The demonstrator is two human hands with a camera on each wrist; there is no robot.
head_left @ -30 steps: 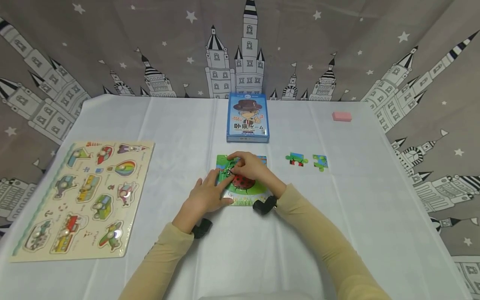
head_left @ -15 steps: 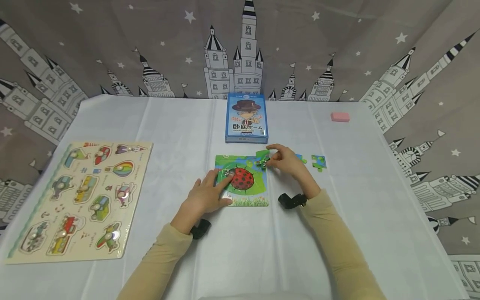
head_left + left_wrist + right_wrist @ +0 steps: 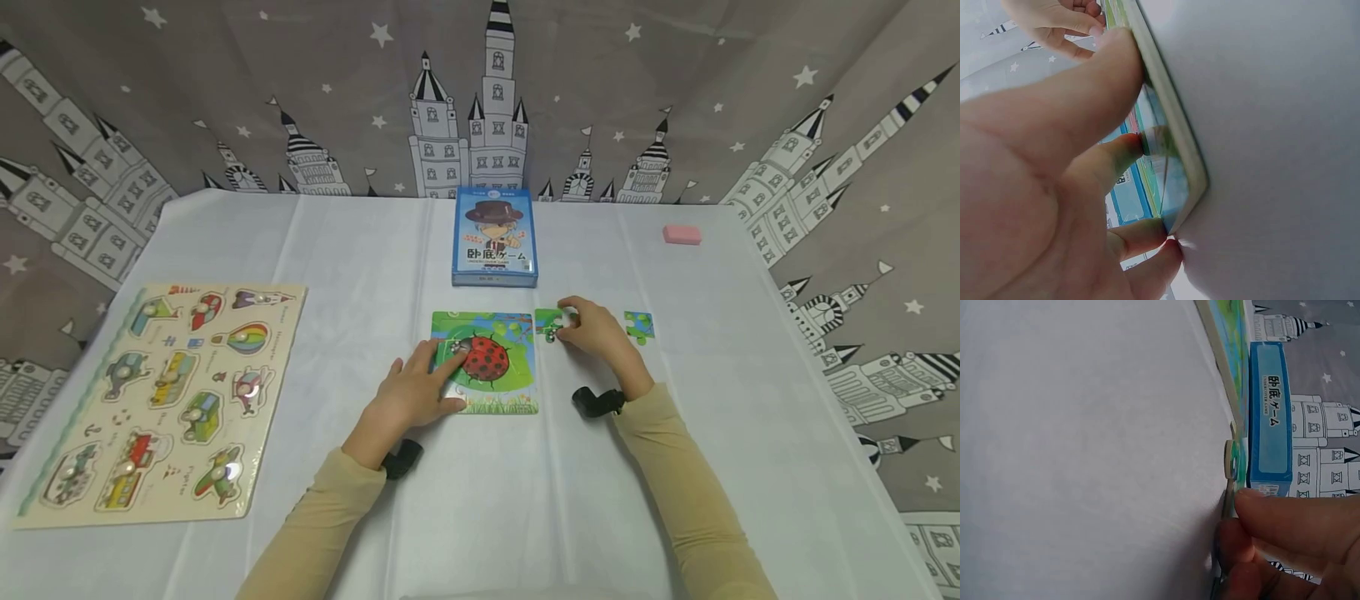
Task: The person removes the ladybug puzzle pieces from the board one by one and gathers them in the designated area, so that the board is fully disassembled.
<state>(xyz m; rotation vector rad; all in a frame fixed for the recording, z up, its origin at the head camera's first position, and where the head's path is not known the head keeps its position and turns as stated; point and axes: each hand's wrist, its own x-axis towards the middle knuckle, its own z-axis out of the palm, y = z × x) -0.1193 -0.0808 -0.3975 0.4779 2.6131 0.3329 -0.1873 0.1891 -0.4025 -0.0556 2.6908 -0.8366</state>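
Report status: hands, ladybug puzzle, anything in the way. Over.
Left hand resting on ladybug puzzle. Right hand holding puzzle piece, just right of the puzzle. No obstruction evident; blue box lies beyond, apart.

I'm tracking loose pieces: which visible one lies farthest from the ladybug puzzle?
The leafy piece, just right of the right hand; the held piece is right beside the ladybug puzzle.

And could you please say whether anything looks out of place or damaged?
Nothing looks spilled or damaged. Slightly out of place, perhaps: a green piece at the right hand and a blue-green piece farther right, both off the ladybug puzzle.
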